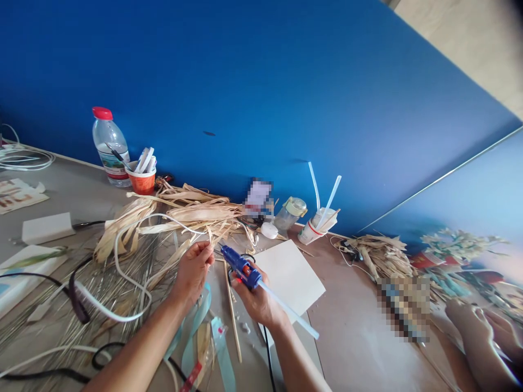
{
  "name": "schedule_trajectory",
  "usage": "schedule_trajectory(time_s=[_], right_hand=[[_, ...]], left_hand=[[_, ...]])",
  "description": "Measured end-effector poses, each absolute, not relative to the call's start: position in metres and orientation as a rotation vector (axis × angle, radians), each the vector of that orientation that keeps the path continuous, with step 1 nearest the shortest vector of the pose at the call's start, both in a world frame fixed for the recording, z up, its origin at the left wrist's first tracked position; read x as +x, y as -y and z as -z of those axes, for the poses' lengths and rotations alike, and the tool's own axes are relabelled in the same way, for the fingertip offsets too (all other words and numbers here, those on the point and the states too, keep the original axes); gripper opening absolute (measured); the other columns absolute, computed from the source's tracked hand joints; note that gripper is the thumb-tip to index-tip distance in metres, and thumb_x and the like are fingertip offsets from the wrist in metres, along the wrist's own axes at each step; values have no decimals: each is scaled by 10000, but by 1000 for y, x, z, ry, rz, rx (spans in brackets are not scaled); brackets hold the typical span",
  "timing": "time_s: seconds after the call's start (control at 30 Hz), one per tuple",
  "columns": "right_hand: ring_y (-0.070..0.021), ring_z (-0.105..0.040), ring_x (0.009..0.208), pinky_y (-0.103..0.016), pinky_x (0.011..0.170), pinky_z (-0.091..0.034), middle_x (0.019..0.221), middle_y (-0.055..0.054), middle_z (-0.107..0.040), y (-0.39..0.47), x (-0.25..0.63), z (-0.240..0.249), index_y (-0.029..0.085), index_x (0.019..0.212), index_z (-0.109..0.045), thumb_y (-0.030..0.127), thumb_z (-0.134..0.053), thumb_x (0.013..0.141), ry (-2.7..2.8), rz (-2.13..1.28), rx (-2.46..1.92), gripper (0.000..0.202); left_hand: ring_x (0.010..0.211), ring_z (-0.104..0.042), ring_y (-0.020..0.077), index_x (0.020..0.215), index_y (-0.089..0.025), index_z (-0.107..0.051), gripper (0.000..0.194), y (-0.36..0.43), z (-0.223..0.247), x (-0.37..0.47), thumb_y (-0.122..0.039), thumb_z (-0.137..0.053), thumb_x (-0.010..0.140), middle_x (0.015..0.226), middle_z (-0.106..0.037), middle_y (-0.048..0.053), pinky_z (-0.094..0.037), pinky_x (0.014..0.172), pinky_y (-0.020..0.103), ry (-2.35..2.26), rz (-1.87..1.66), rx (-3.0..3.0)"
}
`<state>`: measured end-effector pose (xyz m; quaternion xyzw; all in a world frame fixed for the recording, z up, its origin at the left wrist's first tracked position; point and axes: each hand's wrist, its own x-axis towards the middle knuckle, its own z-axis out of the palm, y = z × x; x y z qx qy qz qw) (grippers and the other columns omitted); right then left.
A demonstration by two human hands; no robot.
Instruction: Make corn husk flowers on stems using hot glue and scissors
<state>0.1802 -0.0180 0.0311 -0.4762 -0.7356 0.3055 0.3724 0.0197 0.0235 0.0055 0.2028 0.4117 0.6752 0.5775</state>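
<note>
My right hand [258, 302] is wrapped round a blue hot glue gun [241, 267], its nozzle pointing up and left. A long translucent glue stick [290, 310] sticks out of the gun's back end. My left hand [196, 267] is closed in a pinch just left of the nozzle. A thin pale bit shows at its fingertips, too small to tell apart from the dried husks [196, 204] behind. Below my hands lie light-blue ribbon [224, 354] and a thin wooden stick [232, 313].
Wire stems [134, 288] and cables cover the left side. At the back stand a red-capped bottle [110, 147], an orange cup [143, 179], a clear jar [289, 215] and a cup of glue sticks [316, 228]. White paper [292, 272] lies right. Another person's hands [474, 326] are far right.
</note>
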Motion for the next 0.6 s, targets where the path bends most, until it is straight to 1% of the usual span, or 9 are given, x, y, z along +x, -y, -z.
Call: schedule_trajectory(time_s=[0.2, 0.37, 0.6], right_hand=[[-161, -535, 638, -287, 638, -462, 722, -14, -578, 18, 177, -35, 202, 775, -536, 298, -557, 825, 1918, -777, -1245, 110], [-159, -531, 632, -280, 627, -452, 725, -12, -591, 17, 176, -31, 203, 801, -536, 283, -571, 813, 1900, -799, -1271, 88], [-160, -532, 633, -282, 623, -442, 725, -16, -586, 17, 175, -31, 202, 776, -523, 303, -564, 816, 1901, -785, -1284, 116]], left_hand=[[523, -429, 76, 680, -164, -651, 262, -21, -6, 19, -318, -827, 563, 541, -527, -24, -335, 473, 154, -961, -1548, 471], [528, -433, 69, 661, -152, -660, 245, -21, -5, 21, -301, -828, 566, 572, -544, -17, -351, 484, 152, -937, -1572, 472], [527, -438, 69, 648, -146, -677, 218, -22, -7, 22, -252, -833, 540, 579, -553, -18, -367, 489, 166, -886, -1594, 426]])
